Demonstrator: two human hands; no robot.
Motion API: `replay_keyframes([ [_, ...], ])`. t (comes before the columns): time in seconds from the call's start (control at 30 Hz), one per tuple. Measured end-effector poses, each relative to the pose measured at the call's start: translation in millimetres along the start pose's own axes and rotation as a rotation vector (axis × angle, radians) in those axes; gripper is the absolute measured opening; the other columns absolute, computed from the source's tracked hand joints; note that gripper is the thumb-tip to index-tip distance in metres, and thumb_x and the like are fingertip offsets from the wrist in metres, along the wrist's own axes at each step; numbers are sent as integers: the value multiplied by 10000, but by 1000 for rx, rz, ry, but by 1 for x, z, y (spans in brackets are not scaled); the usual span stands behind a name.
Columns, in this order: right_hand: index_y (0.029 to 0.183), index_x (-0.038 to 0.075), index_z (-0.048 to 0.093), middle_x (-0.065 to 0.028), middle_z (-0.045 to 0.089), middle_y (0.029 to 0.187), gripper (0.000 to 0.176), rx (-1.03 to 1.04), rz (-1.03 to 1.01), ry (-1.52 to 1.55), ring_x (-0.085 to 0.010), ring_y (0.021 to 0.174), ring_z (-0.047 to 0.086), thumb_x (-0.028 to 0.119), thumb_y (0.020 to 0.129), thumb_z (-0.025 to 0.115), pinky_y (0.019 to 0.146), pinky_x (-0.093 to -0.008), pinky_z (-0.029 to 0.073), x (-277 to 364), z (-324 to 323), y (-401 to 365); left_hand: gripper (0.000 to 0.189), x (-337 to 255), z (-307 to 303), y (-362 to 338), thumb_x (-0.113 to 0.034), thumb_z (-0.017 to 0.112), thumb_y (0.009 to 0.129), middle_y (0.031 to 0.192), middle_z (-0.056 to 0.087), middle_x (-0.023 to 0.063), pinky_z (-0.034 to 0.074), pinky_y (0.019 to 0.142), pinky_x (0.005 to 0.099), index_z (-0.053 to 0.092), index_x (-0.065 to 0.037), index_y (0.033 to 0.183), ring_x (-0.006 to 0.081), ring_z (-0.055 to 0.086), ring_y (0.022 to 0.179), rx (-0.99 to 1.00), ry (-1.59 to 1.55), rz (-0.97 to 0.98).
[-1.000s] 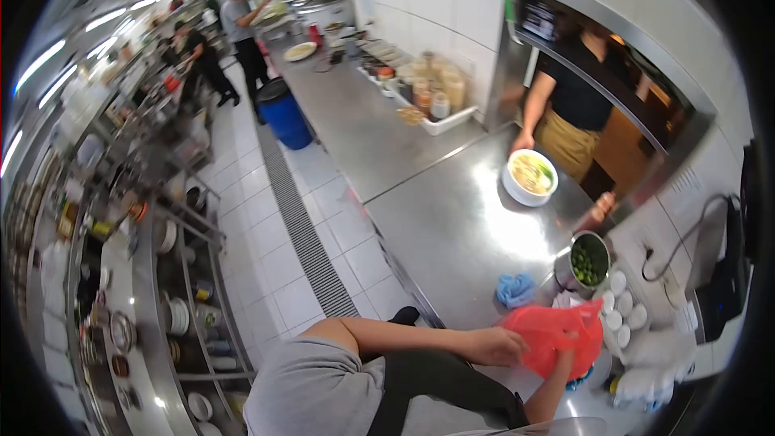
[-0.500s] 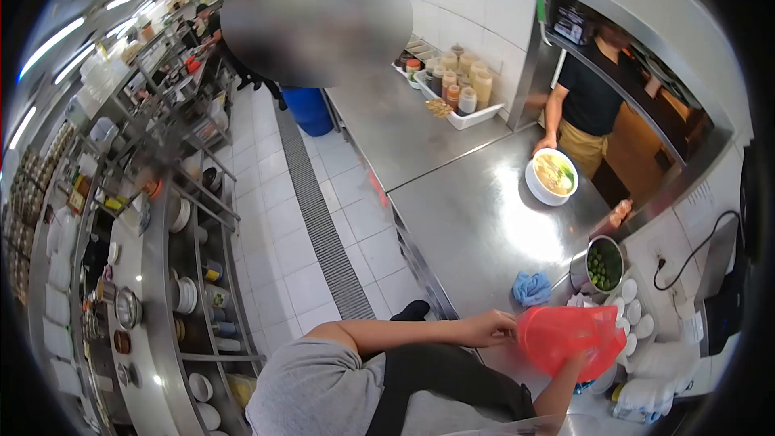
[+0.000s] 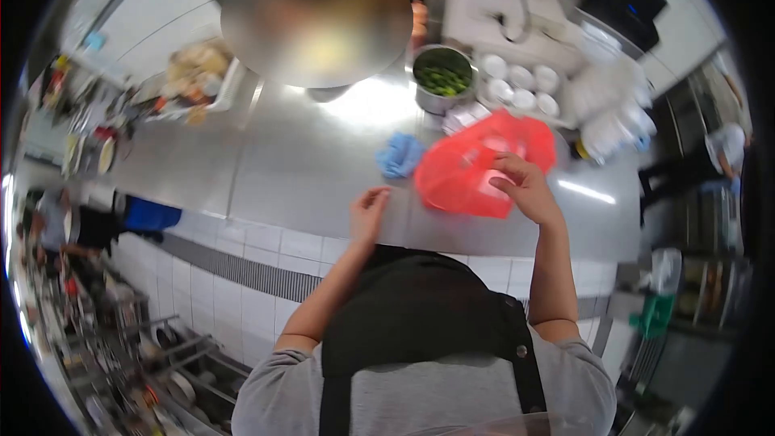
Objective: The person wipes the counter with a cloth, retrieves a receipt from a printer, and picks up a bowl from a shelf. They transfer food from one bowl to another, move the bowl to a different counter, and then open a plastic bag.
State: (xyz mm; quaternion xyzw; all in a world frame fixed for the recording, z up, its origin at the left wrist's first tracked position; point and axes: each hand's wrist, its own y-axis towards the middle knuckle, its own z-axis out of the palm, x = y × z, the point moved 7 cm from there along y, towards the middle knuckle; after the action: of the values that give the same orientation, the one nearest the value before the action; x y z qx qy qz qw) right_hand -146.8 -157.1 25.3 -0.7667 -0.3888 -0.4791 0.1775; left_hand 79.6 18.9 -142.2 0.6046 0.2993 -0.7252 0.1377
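A red plastic bag (image 3: 452,173) lies on the steel counter (image 3: 299,153), with something white showing through it. Over the bag's right part is my right hand (image 3: 521,186), thumb and fingers curved apart, with nothing visible between them. My left hand (image 3: 370,214) hovers by the counter's front edge, left of the bag and apart from it; its fingers are bent together, and whether they pinch anything is too small to tell. A crumpled blue cloth (image 3: 400,155) rests just left of the bag.
Behind the bag stand a metal pot of green pieces (image 3: 442,81) and several white cups (image 3: 521,78). A white tray of bottles (image 3: 230,89) is at the back left. Wrapped white stacks (image 3: 605,129) lie to the right. A person (image 3: 722,153) stands at far right.
The view has turned right toward the counter. My left hand has come away from the red bag, and my right hand, earlier partly hidden by the bag, now shows above it.
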Motion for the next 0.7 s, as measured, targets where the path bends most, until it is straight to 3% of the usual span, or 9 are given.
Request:
replay_keyframes([
  [0.07,933,-26,605,-139,552,1110,196,-36,76,487,-193,1046,503,29,751,560,879,-337,391,14,-29,-22,265,32,-4,13,-291,527,858,996,564,58,419,813,328,552,-95,1035,126,506,913,-68,-314,-317],
  [0.13,981,1,595,-100,563,1090,206,-332,67,589,-146,1021,504,50,789,536,862,-300,391,-1,-70,-47,312,79,10,18,-345,514,858,1055,518,62,412,823,362,513,-132,1086,152,482,948,-68,-672,-732],
  [0.27,1098,53,544,-43,555,1102,269,-774,192,433,-110,1014,493,116,838,519,847,-260,377,-33,-109,-75,371,51,57,8,-409,438,877,1240,360,97,372,880,462,456,-179,1168,262,401,1081,56,-646,-721],
  [0.3,1190,80,476,-29,541,1123,348,-770,227,390,-117,1022,485,203,866,502,841,-256,368,-52,-102,-74,403,42,68,7,-437,426,874,1256,326,114,362,895,484,441,-181,1184,296,392,1092,79,-636,-680],
  [0.37,1234,94,441,-28,502,1182,406,-789,340,454,-137,1083,451,314,893,460,880,-274,350,-98,-77,-68,456,34,84,8,-479,399,871,1289,267,138,333,922,527,404,-184,1218,352,354,1132,141,-664,-640],
  [0.43,1314,136,344,-34,446,1251,477,-633,300,714,-158,1128,412,400,918,356,913,-339,331,-134,-42,-51,496,30,102,10,-505,369,872,1322,217,149,294,946,569,362,-187,1253,396,296,1189,224,-746,-645],
  [0.5,1345,106,283,-51,423,1283,533,-551,428,774,-187,1175,381,428,922,322,951,-351,304,-152,-12,-44,509,23,109,11,-509,366,872,1342,192,150,282,952,579,337,-190,1267,407,254,1218,143,-726,-657],
  [0.63,1277,35,356,-88,456,1233,483,-688,267,437,-192,1132,415,366,925,362,940,-318,316,-186,-7,-47,535,23,112,26,-517,358,871,1356,175,145,266,964,583,308,-188,1290,419,245,1222,113,-714,-669],
  [0.7,1243,0,392,-106,473,1209,461,-755,196,273,-194,1111,432,335,926,382,935,-301,323,-189,-5,-54,520,25,114,38,-519,358,870,1329,238,127,268,962,576,347,-175,1261,418,265,1209,128,-662,-704],
])
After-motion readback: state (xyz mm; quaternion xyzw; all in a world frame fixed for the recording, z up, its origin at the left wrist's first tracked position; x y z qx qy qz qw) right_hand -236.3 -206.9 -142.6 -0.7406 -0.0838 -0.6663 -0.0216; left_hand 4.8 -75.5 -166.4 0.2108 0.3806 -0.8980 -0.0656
